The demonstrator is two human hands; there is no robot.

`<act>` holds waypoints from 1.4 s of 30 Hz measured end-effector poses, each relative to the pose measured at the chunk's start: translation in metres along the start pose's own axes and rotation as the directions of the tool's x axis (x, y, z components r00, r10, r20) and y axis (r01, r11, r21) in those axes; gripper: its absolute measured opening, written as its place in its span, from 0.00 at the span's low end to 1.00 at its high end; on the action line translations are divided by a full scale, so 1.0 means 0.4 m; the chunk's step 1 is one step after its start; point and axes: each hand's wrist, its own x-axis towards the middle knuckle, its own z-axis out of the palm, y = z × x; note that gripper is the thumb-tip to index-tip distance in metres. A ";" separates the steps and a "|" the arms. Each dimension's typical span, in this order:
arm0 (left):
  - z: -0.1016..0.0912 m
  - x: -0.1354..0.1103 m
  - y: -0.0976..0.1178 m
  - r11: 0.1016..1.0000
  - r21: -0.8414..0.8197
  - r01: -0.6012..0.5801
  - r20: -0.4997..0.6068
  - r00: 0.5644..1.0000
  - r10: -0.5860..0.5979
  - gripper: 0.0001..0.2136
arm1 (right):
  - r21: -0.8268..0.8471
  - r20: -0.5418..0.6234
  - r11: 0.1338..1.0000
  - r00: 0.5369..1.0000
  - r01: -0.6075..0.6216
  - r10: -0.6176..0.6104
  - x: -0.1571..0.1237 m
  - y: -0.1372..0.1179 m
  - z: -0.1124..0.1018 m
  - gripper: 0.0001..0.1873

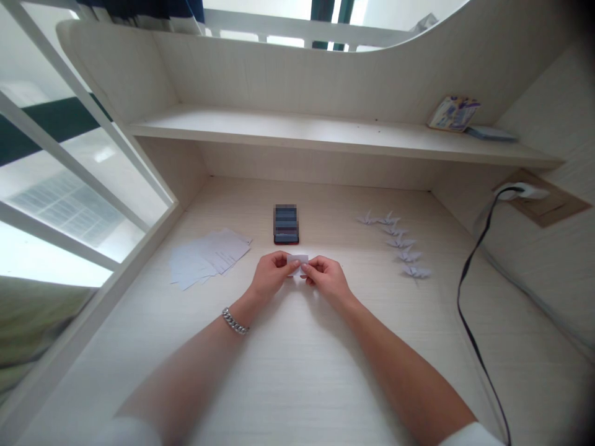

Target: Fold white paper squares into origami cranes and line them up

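Note:
A small folded piece of pale paper (297,259) is pinched between both hands above the middle of the desk (288,371). My left hand (271,274), with a silver chain bracelet on its wrist, grips the paper's left side. Its right side is gripped by my right hand (326,277), fingers curled. Just beyond the paper a phone (285,224) lies flat, screen up.
A fanned stack of white sheets (207,257) lies to the left. Several folded paper cranes (398,243) form a curved row at the right. A black cable (469,310) runs from a wall plug (523,192) across the desk's right side. A small packet (453,113) rests on the shelf.

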 end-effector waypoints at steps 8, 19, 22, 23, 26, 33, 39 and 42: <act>0.000 -0.004 0.001 0.999 0.047 0.018 0.042 0.999 -0.020 0.14 | -0.022 -0.087 0.995 0.992 0.095 -0.096 -0.006 -0.008 0.001 0.14; 0.004 -0.006 0.009 0.999 -0.004 0.043 0.028 0.999 -0.043 0.13 | -0.020 -0.041 0.996 0.995 0.088 -0.088 -0.004 -0.002 0.001 0.15; 0.005 -0.006 0.009 1.000 -0.015 0.021 0.006 1.000 -0.021 0.13 | -0.027 -0.033 0.996 0.995 0.091 -0.091 -0.002 0.000 0.000 0.15; 0.004 -0.006 0.009 1.000 -0.008 0.015 -0.005 1.000 -0.015 0.13 | -0.021 -0.030 0.996 0.996 0.086 -0.087 -0.003 -0.001 0.000 0.16; 0.002 -0.007 0.008 1.000 0.023 0.005 -0.029 1.000 -0.004 0.13 | 0.008 -0.013 0.997 0.997 0.072 -0.071 -0.004 -0.004 0.002 0.17; 0.002 -0.005 0.011 0.999 0.041 0.014 -0.048 0.999 -0.012 0.13 | 0.022 -0.009 0.999 0.999 0.049 -0.049 -0.005 -0.010 0.002 0.15; 0.003 -0.002 0.003 1.000 -0.009 0.017 -0.025 1.000 -0.017 0.14 | 0.030 -0.033 0.999 0.999 0.040 -0.039 -0.003 -0.004 0.001 0.15; 0.000 -0.003 0.003 0.999 0.038 -0.001 -0.010 1.000 0.001 0.13 | 0.014 -0.020 0.999 0.999 0.049 -0.049 -0.004 -0.002 -0.001 0.15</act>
